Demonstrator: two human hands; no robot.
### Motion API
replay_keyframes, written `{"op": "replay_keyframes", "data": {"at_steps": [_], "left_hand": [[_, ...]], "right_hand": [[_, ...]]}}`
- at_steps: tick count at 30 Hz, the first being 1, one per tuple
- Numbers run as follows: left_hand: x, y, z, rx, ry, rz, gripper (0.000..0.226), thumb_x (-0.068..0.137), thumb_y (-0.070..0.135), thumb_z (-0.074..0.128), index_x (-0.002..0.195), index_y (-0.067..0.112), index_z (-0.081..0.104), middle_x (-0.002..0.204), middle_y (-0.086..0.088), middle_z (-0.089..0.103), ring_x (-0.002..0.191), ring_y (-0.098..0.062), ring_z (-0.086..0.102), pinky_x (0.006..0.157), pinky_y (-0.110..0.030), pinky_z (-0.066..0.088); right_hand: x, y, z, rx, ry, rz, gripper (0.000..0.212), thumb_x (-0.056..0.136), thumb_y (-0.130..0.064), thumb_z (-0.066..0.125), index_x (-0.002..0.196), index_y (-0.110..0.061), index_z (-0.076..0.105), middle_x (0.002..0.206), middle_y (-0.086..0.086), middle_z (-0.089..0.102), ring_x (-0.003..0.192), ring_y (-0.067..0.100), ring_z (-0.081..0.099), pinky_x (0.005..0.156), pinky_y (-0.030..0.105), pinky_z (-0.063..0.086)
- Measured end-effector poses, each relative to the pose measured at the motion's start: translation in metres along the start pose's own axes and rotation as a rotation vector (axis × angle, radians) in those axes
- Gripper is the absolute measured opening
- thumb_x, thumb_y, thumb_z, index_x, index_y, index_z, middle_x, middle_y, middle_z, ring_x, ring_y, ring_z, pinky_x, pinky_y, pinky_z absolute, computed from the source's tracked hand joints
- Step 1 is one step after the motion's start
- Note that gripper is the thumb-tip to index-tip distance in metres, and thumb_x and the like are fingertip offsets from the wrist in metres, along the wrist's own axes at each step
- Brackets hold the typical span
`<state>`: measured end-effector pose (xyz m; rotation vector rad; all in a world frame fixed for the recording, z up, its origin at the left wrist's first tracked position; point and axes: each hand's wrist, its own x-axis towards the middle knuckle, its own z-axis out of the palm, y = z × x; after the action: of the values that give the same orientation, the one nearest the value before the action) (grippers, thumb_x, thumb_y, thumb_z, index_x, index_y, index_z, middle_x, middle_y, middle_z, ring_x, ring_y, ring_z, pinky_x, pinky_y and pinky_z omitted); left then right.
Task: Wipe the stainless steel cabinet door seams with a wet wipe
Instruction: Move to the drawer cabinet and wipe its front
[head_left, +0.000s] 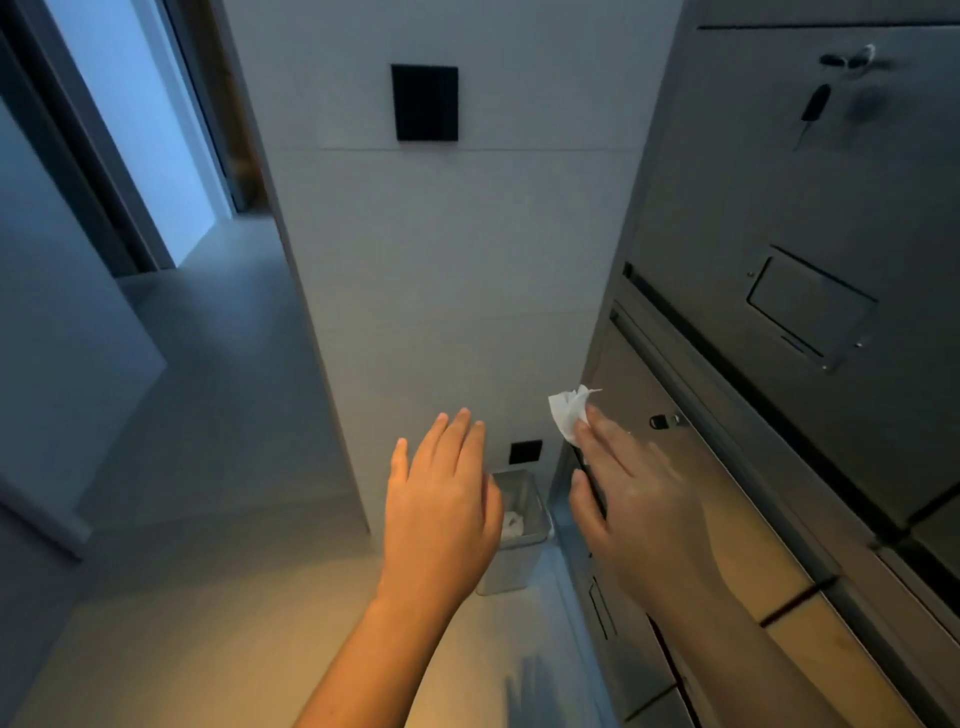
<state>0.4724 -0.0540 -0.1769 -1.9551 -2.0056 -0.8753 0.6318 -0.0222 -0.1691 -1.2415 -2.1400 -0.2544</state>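
Vertically, wet wipe (569, 415) along door seam (595, 493) (tip upward), right hand (639, 504) fingers (608, 436) flat, pressing it

view: head-worn | faces: forward and down | close above left hand (441, 499), right hand (634, 499) | cabinet door (753, 467) on right
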Motion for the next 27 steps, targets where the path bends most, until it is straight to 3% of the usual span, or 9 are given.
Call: {"op": "replay_keyframes", "data": {"at_steps": [2,7,10,16,27], "left_hand": [[0.005,0.016,0.011,0.009,0.003,-0.017,0.044,0.068,0.005,0.075,0.111,0.001,0.065,0.117,-0.015,0.064,0.111,-0.032,0.060,0.088,-0.058,0.044],[0.011,0.040,0.039,0.083,-0.032,-0.034,0.047,0.067,0.007,0.076,0.112,0.003,0.065,0.118,-0.015,0.063,0.112,-0.032,0.059,0.088,-0.057,0.044],[0.012,0.038,0.051,0.103,-0.054,-0.061,0.047,0.068,0.008,0.075,0.114,0.003,0.064,0.119,-0.015,0.063,0.112,-0.031,0.059,0.089,-0.057,0.043],[0.031,0.008,0.079,0.109,-0.095,-0.095,0.054,0.068,0.006,0.074,0.120,0.001,0.060,0.125,-0.017,0.059,0.116,-0.034,0.056,0.091,-0.058,0.041],[0.112,-0.078,0.152,0.068,-0.147,-0.047,0.054,0.072,0.006,0.073,0.124,0.000,0.057,0.130,-0.019,0.054,0.121,-0.037,0.050,0.095,-0.059,0.036]], "right_hand": [[0.000,0.020,0.001,0.036,-0.018,-0.008,0.036,0.077,-0.006,0.070,0.112,0.002,0.065,0.118,0.017,0.063,0.095,0.029,0.066,0.069,0.047,0.057],[0.000,0.060,0.009,0.113,-0.033,-0.017,0.038,0.085,-0.018,0.050,0.115,0.001,0.062,0.120,0.017,0.061,0.096,0.028,0.065,0.071,0.042,0.057],[0.004,0.071,0.026,0.164,-0.075,-0.002,0.037,0.079,-0.004,0.067,0.115,0.003,0.062,0.120,0.019,0.061,0.094,0.030,0.066,0.070,0.047,0.057],[0.025,0.079,0.071,0.169,-0.181,0.006,0.044,0.074,-0.003,0.073,0.116,0.004,0.061,0.123,0.020,0.059,0.102,0.033,0.063,0.077,0.053,0.054],[0.091,0.076,0.177,0.110,-0.334,0.040,0.045,0.074,-0.002,0.073,0.116,0.006,0.060,0.124,0.020,0.059,0.100,0.034,0.064,0.086,0.048,0.048]]}}
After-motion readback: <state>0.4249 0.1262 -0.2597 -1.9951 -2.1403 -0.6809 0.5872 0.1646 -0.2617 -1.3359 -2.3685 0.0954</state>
